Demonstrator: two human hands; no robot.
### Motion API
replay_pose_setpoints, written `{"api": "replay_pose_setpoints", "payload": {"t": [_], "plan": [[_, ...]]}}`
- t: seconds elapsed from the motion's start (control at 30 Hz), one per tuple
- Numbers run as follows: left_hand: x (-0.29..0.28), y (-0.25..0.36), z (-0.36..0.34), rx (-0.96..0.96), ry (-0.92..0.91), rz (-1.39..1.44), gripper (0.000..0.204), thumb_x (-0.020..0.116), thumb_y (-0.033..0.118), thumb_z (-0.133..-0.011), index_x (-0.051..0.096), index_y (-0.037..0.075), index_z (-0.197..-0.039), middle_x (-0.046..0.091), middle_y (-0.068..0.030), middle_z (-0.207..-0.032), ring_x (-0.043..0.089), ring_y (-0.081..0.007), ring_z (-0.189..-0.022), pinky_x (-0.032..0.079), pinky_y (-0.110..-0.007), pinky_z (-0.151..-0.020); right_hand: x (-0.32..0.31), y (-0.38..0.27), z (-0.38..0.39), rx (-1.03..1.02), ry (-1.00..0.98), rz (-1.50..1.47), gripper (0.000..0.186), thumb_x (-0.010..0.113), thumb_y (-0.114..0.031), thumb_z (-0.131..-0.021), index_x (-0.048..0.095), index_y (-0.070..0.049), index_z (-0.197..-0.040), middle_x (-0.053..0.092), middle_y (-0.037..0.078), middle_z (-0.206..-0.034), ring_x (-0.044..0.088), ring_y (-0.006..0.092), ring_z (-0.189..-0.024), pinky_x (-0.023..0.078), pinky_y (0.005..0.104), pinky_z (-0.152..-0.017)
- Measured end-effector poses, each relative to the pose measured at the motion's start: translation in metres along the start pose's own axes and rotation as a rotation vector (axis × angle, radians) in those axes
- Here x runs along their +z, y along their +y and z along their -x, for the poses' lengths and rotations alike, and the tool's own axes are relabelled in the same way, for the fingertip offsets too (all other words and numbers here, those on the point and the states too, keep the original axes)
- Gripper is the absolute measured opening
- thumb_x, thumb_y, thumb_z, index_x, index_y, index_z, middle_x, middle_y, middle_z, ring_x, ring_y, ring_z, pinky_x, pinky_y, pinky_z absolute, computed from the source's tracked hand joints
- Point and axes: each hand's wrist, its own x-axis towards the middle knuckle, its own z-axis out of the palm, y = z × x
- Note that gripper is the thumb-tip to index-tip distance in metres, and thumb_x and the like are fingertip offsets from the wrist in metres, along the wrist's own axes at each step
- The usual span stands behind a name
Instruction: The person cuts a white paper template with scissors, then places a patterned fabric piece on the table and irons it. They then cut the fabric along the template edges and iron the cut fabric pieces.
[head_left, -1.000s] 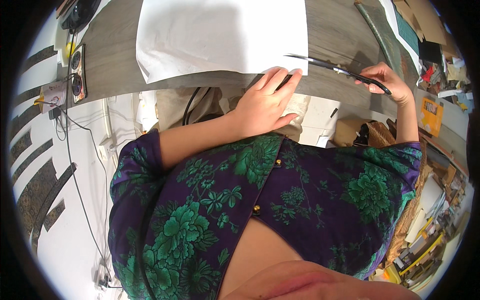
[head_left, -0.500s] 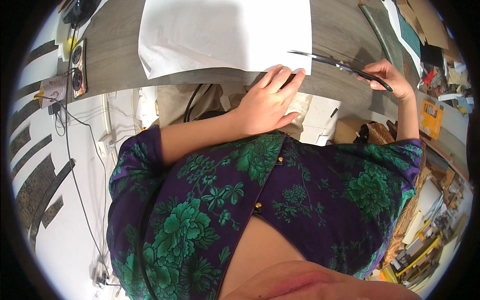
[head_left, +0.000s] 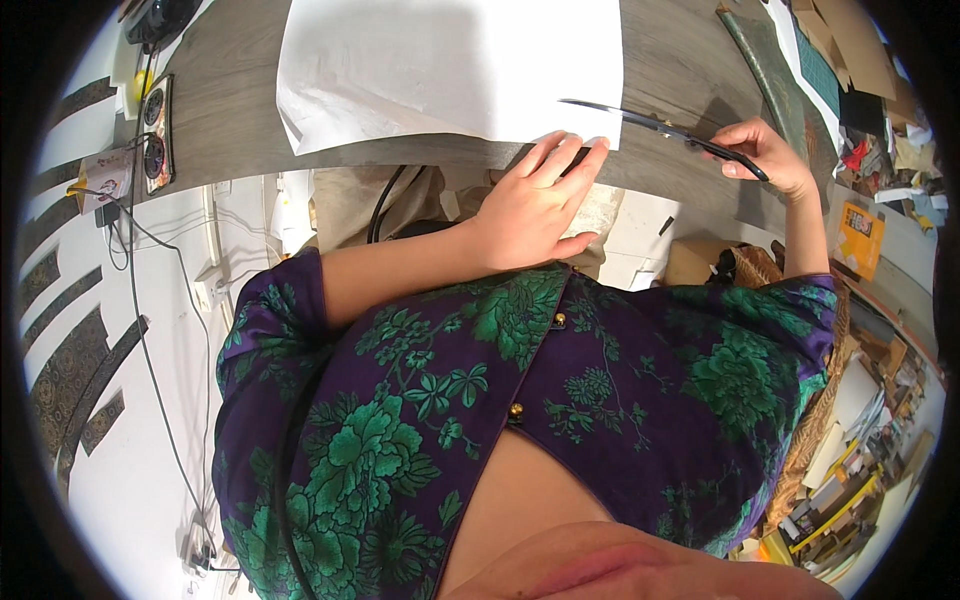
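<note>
A large white sheet of paper [head_left: 400,60] lies over the near edge of the grey wood-grain table [head_left: 225,100]. My left hand [head_left: 540,205] rests at the sheet's near right corner, fingertips on the paper, fingers stretched out and thumb apart. A small dark patch shows between those fingers; I cannot tell what it is. To the right, my right hand [head_left: 765,158] grips the black handles of a pair of scissors [head_left: 690,135]. Their blades point left, and the tips reach over the right edge of the paper, a little beyond my left fingertips.
A dark rolled sheet [head_left: 765,75] lies on the table's right side. Further right are cardboard pieces [head_left: 850,45] and a yellow packet [head_left: 858,240]. A socket strip [head_left: 153,135] with cables sits at the table's left edge. A brown patterned cloth [head_left: 800,460] hangs below right.
My right hand has shifted slightly left with the scissors, so the blade tips lie further over the paper. My left hand has stayed in place.
</note>
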Motion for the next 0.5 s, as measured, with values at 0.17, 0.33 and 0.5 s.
{"api": "replay_pose_setpoints", "payload": {"t": [0.17, 0.33, 0.5], "plan": [[0.0, 0.001, 0.0, -0.001, 0.001, 0.02, 0.07, 0.078, 0.04, -0.08, 0.062, -0.016, -0.119, 0.043, -0.0208, -0.151, 0.044, -0.0394, -0.13, 0.04, -0.05, -0.113, 0.001, 0.002, -0.004, -0.022, -0.017, -0.022, 0.043, 0.092, -0.024, -0.079, 0.076, 0.002, -0.109, 0.076, 0.009, -0.103, 0.069, 0.013, -0.094, 0.055, 0.0273, -0.089], [-0.001, 0.002, 0.0, -0.001, 0.02, 0.033, 0.07, 0.078, 0.039, -0.079, 0.061, -0.016, -0.118, 0.044, -0.021, -0.151, 0.044, -0.0391, -0.131, 0.039, -0.05, -0.113, 0.003, 0.002, -0.012, -0.048, -0.02, -0.006, 0.044, 0.091, -0.026, -0.079, 0.077, 0.002, -0.11, 0.076, 0.008, -0.102, 0.069, 0.0128, -0.094, 0.055, 0.0267, -0.087], [0.001, 0.002, 0.0, 0.004, 0.06, 0.055, 0.069, 0.077, 0.039, -0.079, 0.062, -0.016, -0.118, 0.044, -0.021, -0.151, 0.044, -0.0382, -0.132, 0.039, -0.051, -0.114, 0.012, -0.012, -0.024, -0.089, -0.036, 0.051, 0.046, 0.091, -0.029, -0.08, 0.077, 0.001, -0.111, 0.076, 0.006, -0.102, 0.068, 0.0112, -0.091, 0.055, 0.0253, -0.085]]}}
